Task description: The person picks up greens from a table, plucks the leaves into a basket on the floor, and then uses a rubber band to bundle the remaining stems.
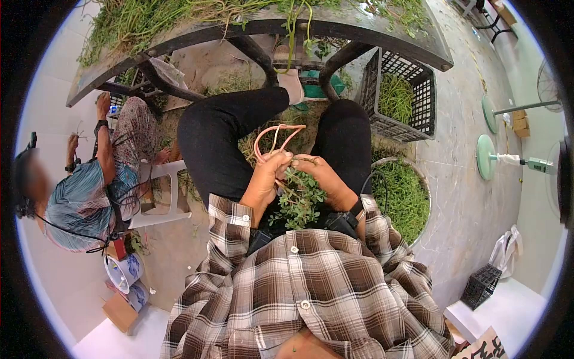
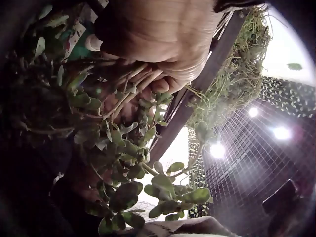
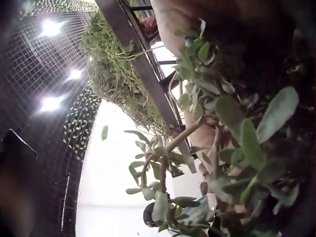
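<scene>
In the head view, a bunch of leafy purslane [image 1: 299,200] is held between the knees of the seated person. My left hand [image 1: 263,182] grips its pinkish stems [image 1: 259,142], which loop out above the knuckles. Close against it, my right hand [image 1: 330,184] pinches the bunch near the thumbs, and the green leaves hang down between both wrists. The left wrist view has the curled left hand [image 2: 158,39] around several stems, with leaves [image 2: 165,190] below. Leaves [image 3: 252,143] cover much of the right hand [image 3: 173,22] in the right wrist view.
A table [image 1: 445,57] heaped with greens [image 1: 149,24] stands in front. To the right are a black crate [image 1: 421,105] of stems and a round container [image 1: 427,200] of cut greens. Another person [image 1: 89,197] sits at left on a white stool [image 1: 173,197]. Green-based fans [image 1: 485,157] stand far right.
</scene>
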